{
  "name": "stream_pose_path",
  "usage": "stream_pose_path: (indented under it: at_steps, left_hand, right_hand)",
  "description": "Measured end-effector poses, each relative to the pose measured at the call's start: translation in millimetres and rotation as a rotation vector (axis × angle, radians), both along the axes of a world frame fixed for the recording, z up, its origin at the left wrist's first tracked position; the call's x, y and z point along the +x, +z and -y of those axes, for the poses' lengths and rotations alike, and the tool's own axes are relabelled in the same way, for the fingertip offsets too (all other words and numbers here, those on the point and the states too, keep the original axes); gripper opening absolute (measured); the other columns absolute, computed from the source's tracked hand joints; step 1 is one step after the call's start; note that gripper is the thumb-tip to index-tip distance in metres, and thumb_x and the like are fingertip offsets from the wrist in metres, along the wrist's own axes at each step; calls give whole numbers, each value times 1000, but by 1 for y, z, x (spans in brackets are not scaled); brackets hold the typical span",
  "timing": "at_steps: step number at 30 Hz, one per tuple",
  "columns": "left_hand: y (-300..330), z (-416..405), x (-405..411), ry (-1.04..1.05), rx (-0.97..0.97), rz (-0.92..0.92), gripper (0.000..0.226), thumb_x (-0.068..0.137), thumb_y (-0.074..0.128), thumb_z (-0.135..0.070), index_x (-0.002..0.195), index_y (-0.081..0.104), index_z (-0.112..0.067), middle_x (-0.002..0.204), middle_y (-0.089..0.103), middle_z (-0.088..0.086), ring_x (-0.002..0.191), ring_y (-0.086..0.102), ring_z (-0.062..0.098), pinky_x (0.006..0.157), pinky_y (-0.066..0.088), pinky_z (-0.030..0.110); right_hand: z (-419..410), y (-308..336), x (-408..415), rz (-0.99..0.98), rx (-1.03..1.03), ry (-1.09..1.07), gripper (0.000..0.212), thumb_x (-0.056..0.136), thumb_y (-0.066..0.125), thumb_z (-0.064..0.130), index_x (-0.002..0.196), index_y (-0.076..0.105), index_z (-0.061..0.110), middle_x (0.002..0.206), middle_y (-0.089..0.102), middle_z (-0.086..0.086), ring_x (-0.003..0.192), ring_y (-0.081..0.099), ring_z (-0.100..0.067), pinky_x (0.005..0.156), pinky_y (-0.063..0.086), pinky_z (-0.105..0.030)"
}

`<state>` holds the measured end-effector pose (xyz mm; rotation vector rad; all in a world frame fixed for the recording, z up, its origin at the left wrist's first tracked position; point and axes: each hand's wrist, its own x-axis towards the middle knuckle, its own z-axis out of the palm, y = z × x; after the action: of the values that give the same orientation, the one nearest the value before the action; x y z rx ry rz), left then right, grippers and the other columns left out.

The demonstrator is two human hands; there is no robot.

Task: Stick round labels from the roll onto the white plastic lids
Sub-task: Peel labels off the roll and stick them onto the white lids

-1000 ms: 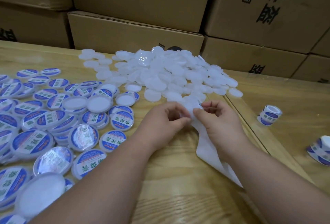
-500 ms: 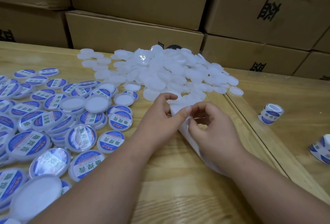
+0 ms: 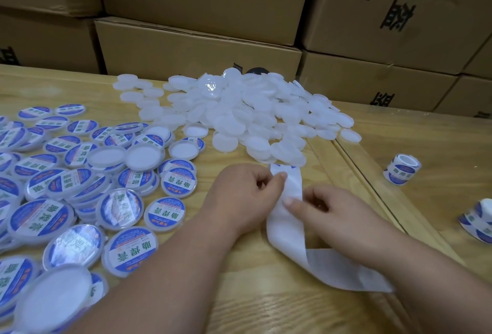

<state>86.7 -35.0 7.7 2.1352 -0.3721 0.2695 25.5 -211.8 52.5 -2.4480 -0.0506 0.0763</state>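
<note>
Pinching the white backing strip [image 3: 288, 229] at its upper left edge, the left hand [image 3: 250, 195] has thumb and fingers curled; the right hand [image 3: 327, 213] pins it against the wooden table [image 3: 266, 304] with its thumb, near the unlabelled white lids [image 3: 253, 115].

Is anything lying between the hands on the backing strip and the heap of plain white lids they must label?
Nothing visible does. The left hand and right hand pinch the backing strip, and bare table leads to the nearest unlabelled lids just beyond.
</note>
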Motion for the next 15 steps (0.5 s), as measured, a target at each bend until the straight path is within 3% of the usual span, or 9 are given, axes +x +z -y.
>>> stream_pose_path:
  at_steps: [2,3,5,7,11,15]
  left_hand:
    - [2,3,-2,98,-26,68,26,80,51,-59,81,61,-36,78,54,-15,81,52,6,70,40,29]
    - [3,6,-3,107,-22,46,33,79,50,-65,100,60,-41,95,54,-17,98,53,8,82,43,30]
    - [0,14,-6,98,56,-51,69,70,47,-81,129,48,-44,120,53,-12,119,49,13,101,43,37]
    - [3,21,-7,118,140,-118,93,59,45,-92,139,39,-44,131,52,-9,127,46,17,108,39,42]
    - [13,36,-7,168,222,-236,111,50,53,-98,144,31,-43,135,46,-1,131,42,25,104,36,40]
    - [39,56,6,175,313,-319,118,49,57,-96,144,29,-33,128,53,1,121,51,29,86,48,38]
  right_hand:
    - [1,1,-18,-7,-151,129,27,76,57,76,81,58,49,85,59,23,80,54,6,65,40,-17]
    - [1,0,-26,-6,-217,156,34,72,55,80,84,57,49,90,55,17,89,51,5,70,40,-18]
    - [0,-3,-40,12,-281,171,45,68,50,84,87,55,44,95,48,17,99,46,5,80,43,-21]
    - [-4,-8,-53,61,-290,180,41,73,52,77,80,50,37,94,44,18,98,44,3,82,43,-23]
    - [-10,-18,-71,215,-344,131,40,86,61,50,67,34,28,83,40,13,85,43,-4,73,43,-28]
    - [-16,-19,-81,265,-386,138,31,90,49,45,70,30,32,83,39,13,84,45,-11,72,45,-33]
